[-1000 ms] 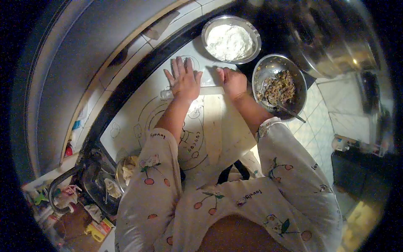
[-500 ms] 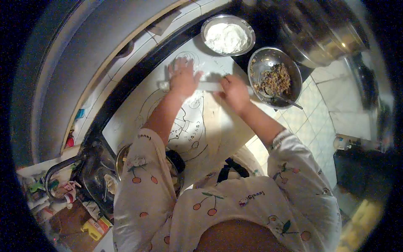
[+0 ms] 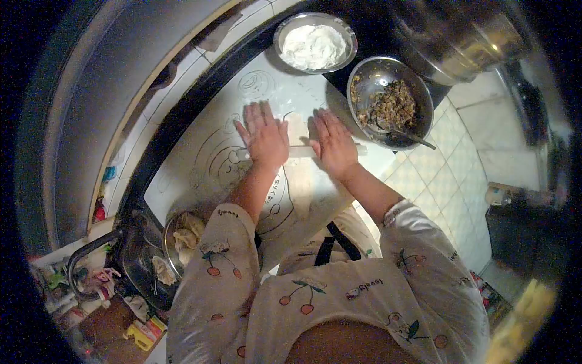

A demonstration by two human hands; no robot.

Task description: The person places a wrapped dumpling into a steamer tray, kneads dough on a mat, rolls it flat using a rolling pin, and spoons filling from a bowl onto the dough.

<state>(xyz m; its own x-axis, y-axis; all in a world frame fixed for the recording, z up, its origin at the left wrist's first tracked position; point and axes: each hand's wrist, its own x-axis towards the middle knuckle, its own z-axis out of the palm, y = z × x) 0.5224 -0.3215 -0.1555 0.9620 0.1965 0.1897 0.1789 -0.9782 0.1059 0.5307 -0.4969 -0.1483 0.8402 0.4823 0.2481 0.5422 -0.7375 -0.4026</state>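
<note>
A pale rolling pin (image 3: pixel 301 151) lies crosswise over a long sheet of dough (image 3: pixel 310 188) on the white printed mat (image 3: pixel 182 173). My left hand (image 3: pixel 267 141) rests flat over the pin's left part, fingers stretched and spread apart. Over its right part lies my right hand (image 3: pixel 335 145), palm down, with the fingers straight and pointing away from me. Both palms hide parts of the pin, whose two ends stick out beyond the hands. The dough runs between the hands toward my body.
A metal bowl of white flour (image 3: pixel 314 47) stands at the far edge. Right of it, a larger bowl (image 3: pixel 357 118) holds dark chopped filling (image 3: pixel 394 106) and a spoon (image 3: pixel 415 139). At lower left are a bowl of dumplings (image 3: pixel 189 230), partly behind my sleeve, and a black sink (image 3: pixel 136 258).
The rolling pin and both hands have come closer to my body. My right hand's fingers, curled before, are now stretched out flat. The camera view has shifted slightly.
</note>
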